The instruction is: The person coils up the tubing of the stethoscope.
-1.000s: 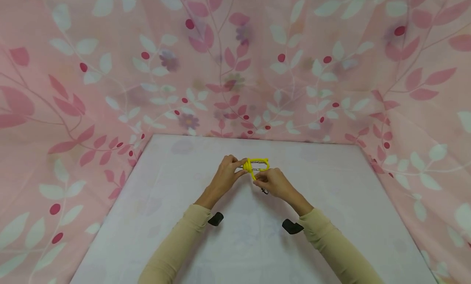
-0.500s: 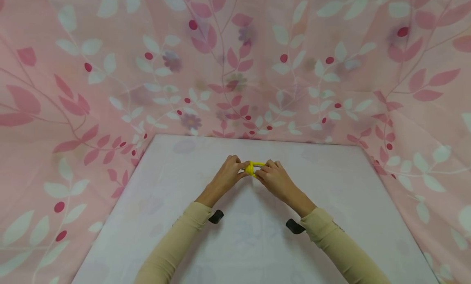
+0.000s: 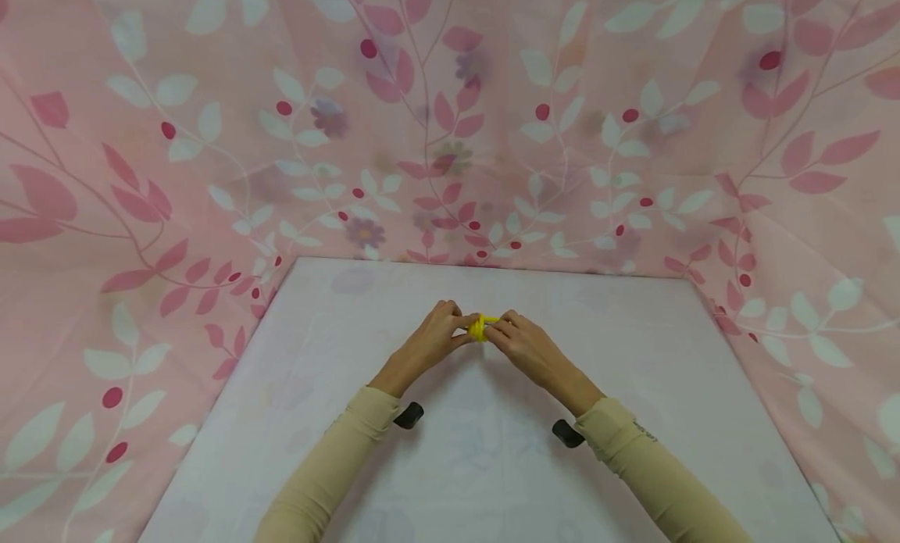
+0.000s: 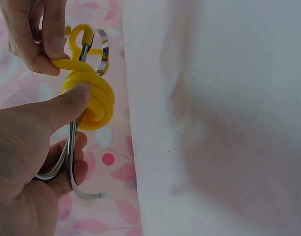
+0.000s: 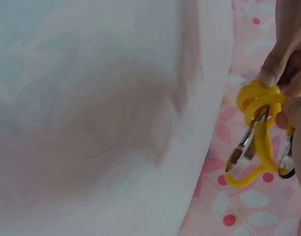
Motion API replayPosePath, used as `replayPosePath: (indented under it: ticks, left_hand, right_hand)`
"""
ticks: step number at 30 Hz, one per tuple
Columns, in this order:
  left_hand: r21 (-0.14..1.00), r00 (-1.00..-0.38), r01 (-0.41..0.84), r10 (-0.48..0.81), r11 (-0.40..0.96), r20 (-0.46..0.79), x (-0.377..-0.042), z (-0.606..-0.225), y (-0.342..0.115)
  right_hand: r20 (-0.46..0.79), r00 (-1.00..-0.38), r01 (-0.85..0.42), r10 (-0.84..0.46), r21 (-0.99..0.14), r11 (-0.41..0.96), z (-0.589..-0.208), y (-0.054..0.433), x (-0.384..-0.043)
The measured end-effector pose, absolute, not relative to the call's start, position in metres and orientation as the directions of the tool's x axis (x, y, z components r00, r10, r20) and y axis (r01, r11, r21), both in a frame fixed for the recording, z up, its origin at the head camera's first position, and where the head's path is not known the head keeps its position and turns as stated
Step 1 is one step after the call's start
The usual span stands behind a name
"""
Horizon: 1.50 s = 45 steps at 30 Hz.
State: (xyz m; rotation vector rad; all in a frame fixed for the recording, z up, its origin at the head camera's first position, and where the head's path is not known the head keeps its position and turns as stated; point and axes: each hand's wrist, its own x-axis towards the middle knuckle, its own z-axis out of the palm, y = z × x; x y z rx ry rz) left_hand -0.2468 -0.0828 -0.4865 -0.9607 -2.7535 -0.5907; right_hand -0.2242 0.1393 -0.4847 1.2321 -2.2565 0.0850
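A yellow rubbery cord (image 3: pixel 477 329) is wound in a thick coil round a bent metal piece (image 4: pixel 70 157), whose curved ends show in the left wrist view. My left hand (image 3: pixel 430 341) grips it, thumb on the coil (image 4: pixel 100 98) and fingers curled behind the metal. On the other side of the coil, my right hand (image 3: pixel 526 344) pinches a short strand of the cord (image 4: pixel 69 64). In the right wrist view, the coil (image 5: pixel 256 98) sits between both hands, and a cord loop (image 5: pixel 263 150) hangs beside shiny metal parts (image 5: pixel 244 142).
Both hands are above a white-covered table (image 3: pixel 485 465), towards its far edge. Pink floral fabric (image 3: pixel 450 137) stands behind and along both sides. Dark wrist devices (image 3: pixel 410 416) stick out from the inner side of each sleeve.
My right hand has risen from below the coil to its right side, bringing the strand up with it. It now covers most of the loop. The left hand keeps its grip, almost unmoved.
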Motion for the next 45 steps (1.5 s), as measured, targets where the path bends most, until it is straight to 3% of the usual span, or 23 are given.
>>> replayPosePath:
  ticks: [11,21,26,32,45]
  left_hand:
    - [0.361,-0.723,0.690,0.621,0.627,0.302,-0.247,-0.482,-0.088]
    - [0.482,-0.739,0.667,0.587,0.568,0.330,-0.247,-0.477,-0.094]
    - [0.501,-0.751,0.650,0.584,0.572,0.307,-0.248,-0.474,-0.093]
    - [0.472,-0.759,0.644,0.581,0.602,0.295,-0.247,-0.476,-0.094]
    - [0.497,-0.781,0.620,0.538,0.607,0.317,-0.249,-0.477,-0.091]
  right_hand:
    - [0.543,-0.330,-0.846,-0.772,0.193,0.497,-0.482,0.143,-0.220]
    - [0.581,-0.323,-0.879,-0.747,0.109,0.465,-0.475,0.146,-0.220]
    - [0.578,-0.295,-0.873,-0.761,0.161,0.460,-0.473,0.149,-0.221]
    - [0.570,-0.311,-0.831,-0.761,0.225,0.508,-0.474,0.156,-0.221]
    - [0.604,-0.373,-0.831,-0.704,0.121,0.543,-0.474,0.169,-0.229]
